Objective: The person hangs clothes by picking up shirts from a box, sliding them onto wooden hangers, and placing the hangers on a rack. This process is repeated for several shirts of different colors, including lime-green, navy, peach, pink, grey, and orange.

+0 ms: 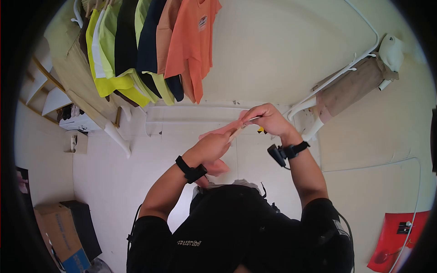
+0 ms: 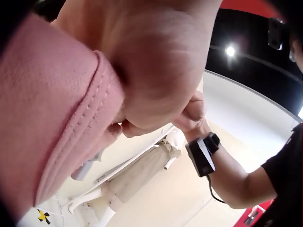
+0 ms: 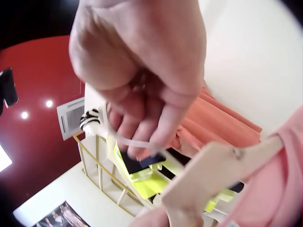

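A pink garment (image 1: 217, 168) hangs around a light wooden hanger (image 1: 235, 133) in front of the person's chest. The left hand (image 1: 211, 148) grips the hanger near its middle, with pink cloth (image 2: 57, 104) and its stitched edge close beside that hand in the left wrist view. With curled fingers, the right hand (image 1: 269, 120) holds the thin, pale curved hook (image 3: 135, 143) of the hanger. Bare wood (image 3: 203, 175) shows between hook and cloth in the right wrist view. The right fingertips are partly hidden.
Several shirts (image 1: 191, 45) hang on a rack at the upper left. A white stand with a brown garment (image 1: 353, 84) is at the upper right. Cardboard boxes (image 1: 59, 227) stand at the lower left, and a red poster (image 1: 391, 241) is at the lower right.
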Motion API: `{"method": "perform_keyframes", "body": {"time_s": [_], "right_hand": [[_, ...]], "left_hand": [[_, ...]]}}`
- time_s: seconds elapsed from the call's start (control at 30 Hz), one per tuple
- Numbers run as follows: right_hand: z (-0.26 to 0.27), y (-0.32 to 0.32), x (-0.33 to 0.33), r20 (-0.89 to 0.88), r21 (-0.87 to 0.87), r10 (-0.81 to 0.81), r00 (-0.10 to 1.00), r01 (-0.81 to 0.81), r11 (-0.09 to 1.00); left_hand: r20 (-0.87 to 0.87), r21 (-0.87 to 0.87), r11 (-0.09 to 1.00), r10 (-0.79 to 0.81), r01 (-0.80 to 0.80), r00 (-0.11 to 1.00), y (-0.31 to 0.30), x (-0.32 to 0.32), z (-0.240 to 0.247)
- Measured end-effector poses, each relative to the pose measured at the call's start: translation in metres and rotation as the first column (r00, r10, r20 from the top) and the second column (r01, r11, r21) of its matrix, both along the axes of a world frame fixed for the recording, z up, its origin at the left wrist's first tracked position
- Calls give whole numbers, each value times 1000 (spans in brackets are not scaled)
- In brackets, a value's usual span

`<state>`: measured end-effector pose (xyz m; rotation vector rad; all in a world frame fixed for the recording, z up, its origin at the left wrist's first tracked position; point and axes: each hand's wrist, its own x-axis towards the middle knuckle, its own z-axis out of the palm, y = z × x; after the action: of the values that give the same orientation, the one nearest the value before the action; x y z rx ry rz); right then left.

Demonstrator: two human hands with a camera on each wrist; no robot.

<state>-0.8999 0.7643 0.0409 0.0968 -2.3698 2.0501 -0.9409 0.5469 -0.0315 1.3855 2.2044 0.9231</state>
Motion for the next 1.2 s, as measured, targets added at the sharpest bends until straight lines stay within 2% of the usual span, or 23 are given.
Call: {"method": "perform_keyframes", "body": {"time_s": [0.03, 0.07, 0.13, 0.17, 0.23, 0.3, 0.33, 0.43, 0.53, 0.57, 0.6, 0.63, 0.7, 0.77, 0.83, 0.9, 0.97, 1.03, 1.07, 1.2], "right_hand": [[9, 8, -15, 100, 7, 237, 966, -239, 971], [19, 15, -29, 191, -9, 455, 870, -462, 887], [38, 16, -53, 217, 31, 453, 865, -470, 882], [41, 18, -64, 253, 65, 449, 857, -478, 876], [39, 33, -81, 194, 75, 453, 870, -474, 877], [45, 45, -84, 40, -99, 260, 965, -255, 962], [35, 66, -88, -60, -50, 261, 963, -264, 963], [9, 125, -91, -254, -128, -29, 967, -4, 992], [-46, 187, -101, -144, -302, -239, 960, 187, 935], [-66, 206, -104, -76, -280, -259, 963, 229, 932], [-87, 223, -105, -35, -186, -271, 962, 261, 947], [-110, 236, -106, 20, -207, -293, 956, 291, 934], [-154, 260, -111, 170, -269, -306, 937, 342, 900], [-175, 272, -117, 263, -308, -262, 929, 338, 889], [-190, 278, -125, 267, -308, -234, 935, 313, 899], [-194, 277, -132, 338, -296, -247, 908, 352, 888], [-203, 277, -136, 335, -312, -216, 917, 324, 893], [-210, 277, -140, 402, -339, -129, 907, 277, 899], [-210, 275, -140, 425, -297, -107, 899, 250, 922], [-215, 271, -137, 420, -327, -36, 907, 188, 926]], "left_hand": [[5, -1, 1000, 3, -3, 1000, 0, -3, 5], [22, -31, 1000, -2, 3, 1000, 0, -5, 25], [24, -66, 998, -7, 8, 1000, 6, -17, 34], [33, -64, 997, 40, -38, 999, 12, -23, 32], [41, -65, 993, 98, -95, 994, 25, -32, 33], [-20, -99, 975, 198, -199, 980, 40, -41, 48], [-35, -65, 966, 247, -248, 968, 47, -43, 47], [-97, -38, 917, 391, -396, 915, 72, -55, 66], [-156, -51, 851, 510, -522, 846, 97, -69, 94], [-177, -8, 819, 564, -574, 807, 102, -74, 103], [-198, 40, 784, 614, -620, 764, 106, -81, 114], [-231, 54, 760, 641, -648, 732, 109, -89, 126], [-348, 179, 712, 691, -679, 633, 113, -105, 155], [-357, 195, 659, 737, -726, 573, 116, -123, 188], [-443, 314, 676, 725, -667, 526, 118, -145, 222], [-511, 304, 678, 709, -669, 486, 125, -167, 256], [-619, 349, 673, 688, -652, 379, 136, -191, 287], [-581, 352, 631, 726, -691, 367, 146, -217, 304], [-541, 350, 595, 759, -724, 362, 151, -227, 308], [-505, 267, 581, 764, -769, 402, 167, -251, 301]]}}
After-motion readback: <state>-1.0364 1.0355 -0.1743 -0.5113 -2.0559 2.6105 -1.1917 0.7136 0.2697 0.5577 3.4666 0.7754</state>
